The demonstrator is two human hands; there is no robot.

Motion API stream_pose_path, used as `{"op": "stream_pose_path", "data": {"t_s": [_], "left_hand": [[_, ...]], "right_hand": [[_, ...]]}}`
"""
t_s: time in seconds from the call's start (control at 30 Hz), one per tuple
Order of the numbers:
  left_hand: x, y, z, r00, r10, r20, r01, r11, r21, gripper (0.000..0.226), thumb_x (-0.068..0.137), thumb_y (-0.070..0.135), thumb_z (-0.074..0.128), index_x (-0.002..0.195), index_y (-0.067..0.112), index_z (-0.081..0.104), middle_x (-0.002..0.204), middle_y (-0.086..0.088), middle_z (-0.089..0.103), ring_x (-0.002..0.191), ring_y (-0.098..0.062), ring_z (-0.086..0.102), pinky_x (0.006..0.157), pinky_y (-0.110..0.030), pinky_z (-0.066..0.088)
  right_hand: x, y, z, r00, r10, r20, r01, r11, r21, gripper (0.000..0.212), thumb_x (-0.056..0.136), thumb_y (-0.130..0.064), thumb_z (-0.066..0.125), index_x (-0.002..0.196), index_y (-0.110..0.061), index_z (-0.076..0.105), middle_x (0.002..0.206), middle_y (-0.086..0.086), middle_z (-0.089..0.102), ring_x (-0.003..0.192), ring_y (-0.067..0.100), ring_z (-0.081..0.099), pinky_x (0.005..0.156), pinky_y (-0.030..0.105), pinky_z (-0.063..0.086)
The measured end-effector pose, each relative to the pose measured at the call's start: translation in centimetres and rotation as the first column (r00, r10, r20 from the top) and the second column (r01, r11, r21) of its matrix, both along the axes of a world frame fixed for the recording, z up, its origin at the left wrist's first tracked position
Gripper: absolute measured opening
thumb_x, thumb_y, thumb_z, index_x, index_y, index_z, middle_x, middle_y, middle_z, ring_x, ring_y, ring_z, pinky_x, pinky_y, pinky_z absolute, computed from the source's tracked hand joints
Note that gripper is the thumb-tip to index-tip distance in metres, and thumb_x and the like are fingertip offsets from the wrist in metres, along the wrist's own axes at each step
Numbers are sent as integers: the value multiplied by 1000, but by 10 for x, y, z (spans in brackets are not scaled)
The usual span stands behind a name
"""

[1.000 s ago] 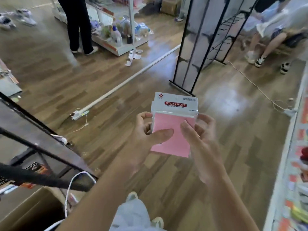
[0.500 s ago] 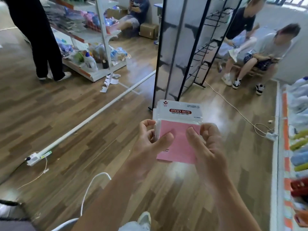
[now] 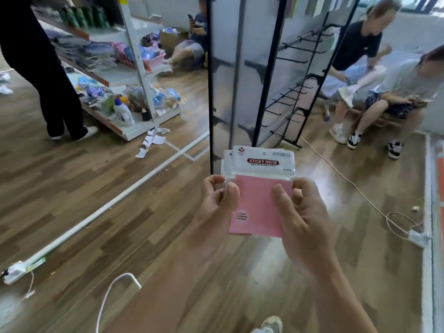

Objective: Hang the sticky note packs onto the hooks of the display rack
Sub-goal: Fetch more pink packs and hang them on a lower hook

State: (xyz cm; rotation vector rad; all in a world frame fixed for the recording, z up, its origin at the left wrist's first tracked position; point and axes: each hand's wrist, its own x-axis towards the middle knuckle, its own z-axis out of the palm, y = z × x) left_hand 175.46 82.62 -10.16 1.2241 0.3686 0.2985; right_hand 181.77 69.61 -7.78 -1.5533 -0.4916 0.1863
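Observation:
A small stack of pink sticky note packs (image 3: pixel 257 200) with white "STICKY NOTE" headers is held in front of me, over the floor. My left hand (image 3: pixel 216 203) grips the stack's left edge, thumb on the front. My right hand (image 3: pixel 300 212) holds the right edge, thumb on the pink face. The black display rack (image 3: pixel 262 75) stands upright just beyond the packs, its frame posts and clear panels facing me. Rows of bare black hooks (image 3: pixel 293 92) stick out on its right side.
A person in black trousers (image 3: pixel 48 75) stands at the left beside a low white shelf (image 3: pixel 129 102) of bottles and goods. Two people sit at the right (image 3: pixel 384 87). A white rail (image 3: pixel 101 210) and a cable with a power strip (image 3: pixel 418 236) lie on the wooden floor.
My view has risen and swung toward the rack, which is now closer and straight ahead. Both hands keep the same hold on the packs, which show a fanned left edge.

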Motion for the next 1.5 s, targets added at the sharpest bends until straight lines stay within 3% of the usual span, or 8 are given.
{"op": "stream_pose_path", "data": {"t_s": [0.17, 0.33, 0.43, 0.7, 0.8, 1.13, 1.33, 1.5], "left_hand": [[110, -28, 17, 994, 106, -31, -103, 991, 81, 83, 59, 67, 60, 125, 25, 33, 113, -21, 63, 92, -27, 70, 66, -38, 61], [214, -40, 21, 978, 195, -73, -188, 978, 91, 83, 56, 73, 65, 121, 31, 36, 121, -19, 63, 110, -38, 64, 88, -63, 52], [272, -42, 17, 970, 230, -76, -222, 970, 102, 84, 55, 78, 61, 121, 32, 38, 115, -11, 67, 107, -33, 67, 89, -61, 53], [450, -19, -4, 946, 319, -51, -316, 946, 69, 91, 46, 88, 69, 115, 34, 45, 113, -1, 69, 105, -27, 68, 90, -62, 51], [519, -12, 2, 947, 320, -25, -319, 947, 39, 98, 41, 86, 72, 114, 28, 43, 103, 3, 71, 100, -25, 70, 87, -63, 53], [712, -7, 11, 953, 296, 59, -287, 950, -124, 114, 34, 72, 84, 124, 21, 38, 123, -8, 66, 104, -25, 70, 78, -48, 59], [832, -26, 2, 901, 433, 38, -427, 898, -106, 105, 42, 68, 86, 122, 18, 41, 120, -5, 68, 107, -25, 69, 87, -50, 57], [921, -34, 8, 848, 530, 2, -529, 845, -78, 58, 75, 35, 71, 123, 22, 41, 119, -1, 69, 108, -21, 68, 93, -51, 54]], "right_hand": [[121, -23, 14, 998, 64, 21, -63, 998, -22, 11, 89, -42, 51, 82, -33, 53, 82, 5, 68, 68, 21, 64, 51, 39, 50], [227, -32, 22, 995, 64, 70, -58, 994, -87, 10, 97, -30, 49, 88, -24, 51, 80, 5, 67, 62, 13, 63, 46, 30, 50], [289, -32, 17, 991, 73, 113, -56, 987, -152, 14, 92, -43, 48, 87, -31, 50, 79, 0, 67, 67, 16, 63, 54, 38, 51], [476, -10, 19, 969, 151, 195, -108, 971, -215, 16, 87, -39, 57, 80, -24, 57, 74, -20, 64, 62, 0, 58, 51, 13, 41], [545, 0, 23, 972, 116, 205, -75, 977, -199, 27, 83, -55, 62, 83, -28, 63, 85, -14, 68, 76, 5, 64, 60, 32, 53], [747, 22, 29, 975, 112, 193, -84, 986, -147, 6, 85, -28, 67, 79, -30, 68, 74, -14, 71, 61, 4, 61, 55, 22, 49], [878, 13, 29, 953, 239, 185, -213, 965, -152, 8, 87, -21, 67, 79, -25, 68, 75, -11, 70, 62, 5, 61, 55, 22, 48], [983, 15, 40, 912, 400, 93, -388, 913, -123, 5, 89, -15, 63, 88, -18, 67, 77, -11, 73, 66, 1, 66, 53, 15, 49]]}}
